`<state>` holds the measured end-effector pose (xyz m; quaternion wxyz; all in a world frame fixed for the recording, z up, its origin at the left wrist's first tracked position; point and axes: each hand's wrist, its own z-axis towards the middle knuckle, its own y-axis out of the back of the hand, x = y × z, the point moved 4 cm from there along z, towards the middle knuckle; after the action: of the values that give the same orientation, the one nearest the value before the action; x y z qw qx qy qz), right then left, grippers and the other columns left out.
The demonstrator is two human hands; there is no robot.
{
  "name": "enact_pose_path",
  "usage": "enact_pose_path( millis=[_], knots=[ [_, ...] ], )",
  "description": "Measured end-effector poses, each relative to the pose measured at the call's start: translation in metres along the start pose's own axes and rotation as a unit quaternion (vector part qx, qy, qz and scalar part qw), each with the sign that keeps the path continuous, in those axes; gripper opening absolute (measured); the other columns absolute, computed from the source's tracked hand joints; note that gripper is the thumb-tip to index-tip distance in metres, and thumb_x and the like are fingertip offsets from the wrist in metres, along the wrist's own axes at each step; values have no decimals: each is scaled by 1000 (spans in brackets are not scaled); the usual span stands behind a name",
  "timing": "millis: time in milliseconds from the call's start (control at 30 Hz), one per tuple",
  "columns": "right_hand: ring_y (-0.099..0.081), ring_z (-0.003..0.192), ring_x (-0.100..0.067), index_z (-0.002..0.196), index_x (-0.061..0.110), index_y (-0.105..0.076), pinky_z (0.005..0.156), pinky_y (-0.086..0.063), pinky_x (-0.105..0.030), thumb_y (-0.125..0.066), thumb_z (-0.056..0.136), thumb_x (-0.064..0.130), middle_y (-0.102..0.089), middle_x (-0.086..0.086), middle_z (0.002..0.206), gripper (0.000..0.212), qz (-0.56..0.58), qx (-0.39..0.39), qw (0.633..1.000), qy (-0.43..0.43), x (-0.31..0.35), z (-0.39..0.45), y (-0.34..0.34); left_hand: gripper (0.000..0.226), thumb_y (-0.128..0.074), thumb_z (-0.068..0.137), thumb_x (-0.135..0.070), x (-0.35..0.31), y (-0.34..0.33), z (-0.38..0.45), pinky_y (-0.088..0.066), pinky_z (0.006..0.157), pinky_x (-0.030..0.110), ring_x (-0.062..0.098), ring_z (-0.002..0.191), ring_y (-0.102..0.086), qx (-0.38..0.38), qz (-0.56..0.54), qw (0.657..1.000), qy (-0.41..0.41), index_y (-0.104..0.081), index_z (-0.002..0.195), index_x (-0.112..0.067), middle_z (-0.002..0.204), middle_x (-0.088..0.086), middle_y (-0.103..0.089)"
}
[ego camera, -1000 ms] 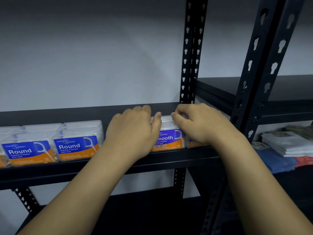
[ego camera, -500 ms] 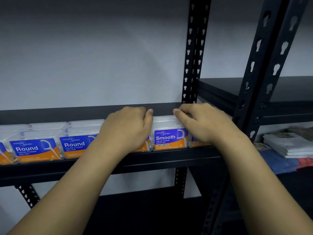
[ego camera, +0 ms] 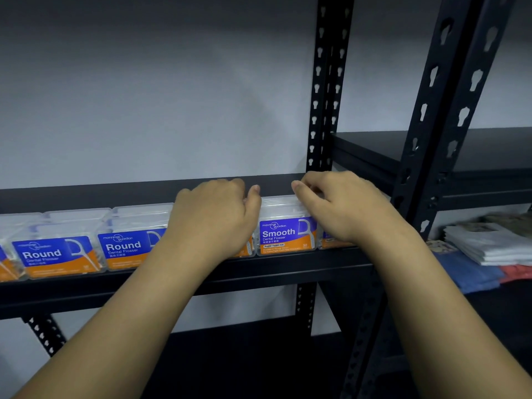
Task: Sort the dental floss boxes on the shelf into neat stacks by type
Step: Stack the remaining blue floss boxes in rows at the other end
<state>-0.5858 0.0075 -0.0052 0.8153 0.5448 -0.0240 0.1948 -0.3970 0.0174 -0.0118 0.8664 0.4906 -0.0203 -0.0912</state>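
a row of clear dental floss boxes sits along the front edge of a black metal shelf [ego camera: 276, 269]. at the left end of that edge a box is cut off by the frame, then come two boxes labelled "round": the first round box [ego camera: 57, 254] and, touching it on the right, the second round box [ego camera: 129, 246], each with another clear box stacked behind or on top. next is the left hand [ego camera: 216, 217], palm down with fingers curled over a box whose orange corner alone shows under it; whether it grips that box cannot be told. just right of it stands the smooth box [ego camera: 286, 234], upright, label facing out. the right hand [ego camera: 339, 208] rests on that box's top right edge, fingers bent, thumb on the lid, covering another box beside the shelf's right post [ego camera: 325, 82]. folded cloths [ego camera: 489, 243] lie on the neighbouring shelf.
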Motion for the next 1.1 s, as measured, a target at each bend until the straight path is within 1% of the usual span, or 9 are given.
enact_pose_path(
  millis=[167,333,400,567,667,767,900,1033,1100],
  knots=[
    [-57,86,-15,107,31,-65,77,-36,-35,-32,103,59,-72,8,100,43,-38,0,999,15,6,1,-7,39,-27,104,-48,-14,-5,-1,-38,74,37,26,90,-61,1,-8,1000,-21,-50,87,-22,97,2,-67],
    [-59,92,-19,107,31,-62,78,-31,-36,-32,104,54,-71,7,102,38,-62,-21,998,19,6,0,-8,35,-25,105,-45,-15,-10,0,-41,75,39,28,90,-62,-8,2,999,-31,-45,87,-21,96,3,-65],
    [-56,88,-18,109,30,-63,77,-30,-35,-32,104,52,-71,6,102,38,-66,-27,997,21,7,-1,-9,34,-24,105,-44,-15,-11,-1,-43,75,39,29,90,-63,-20,13,999,-36,-43,88,-20,96,4,-65],
    [-65,100,-22,110,27,-62,77,-32,-35,-32,105,51,-72,3,105,39,-72,-35,996,27,8,-2,-10,35,-24,105,-44,-16,-13,0,-41,75,39,30,92,-63,-15,32,999,-37,-43,90,-19,100,7,-66],
    [-64,95,-23,109,24,-61,77,-30,-34,-33,105,51,-73,2,105,39,-69,-32,997,15,8,-2,-9,36,-24,104,-45,-16,-13,2,-37,76,39,31,94,-62,-7,41,998,-36,-45,91,-18,104,9,-67],
    [-52,84,-20,104,23,-61,77,-28,-34,-32,105,50,-72,1,104,39,-72,-32,997,14,9,-3,-8,42,-23,105,-45,-16,-14,2,-41,81,41,31,97,-62,0,47,998,-37,-53,97,-16,107,10,-68],
    [-49,82,-19,105,23,-60,77,-28,-34,-31,106,48,-72,0,105,39,-77,-29,997,13,10,-3,-7,44,-24,105,-44,-17,-12,2,-42,83,41,31,100,-62,0,45,998,-45,-57,106,-14,111,10,-68],
    [-52,84,-18,104,24,-58,76,-31,-34,-33,106,49,-72,0,107,35,-75,-9,997,10,10,-2,-7,35,-26,104,-42,-17,-9,1,-41,81,40,31,100,-62,-2,30,998,-48,-50,98,-17,110,10,-67],
    [-59,88,-17,107,23,-61,74,-39,-34,-37,104,51,-73,0,108,37,-52,15,999,9,9,2,-7,32,-27,104,-43,-17,-8,2,-42,81,40,31,99,-63,7,16,999,-46,-47,96,-19,110,11,-68]
  ],
)
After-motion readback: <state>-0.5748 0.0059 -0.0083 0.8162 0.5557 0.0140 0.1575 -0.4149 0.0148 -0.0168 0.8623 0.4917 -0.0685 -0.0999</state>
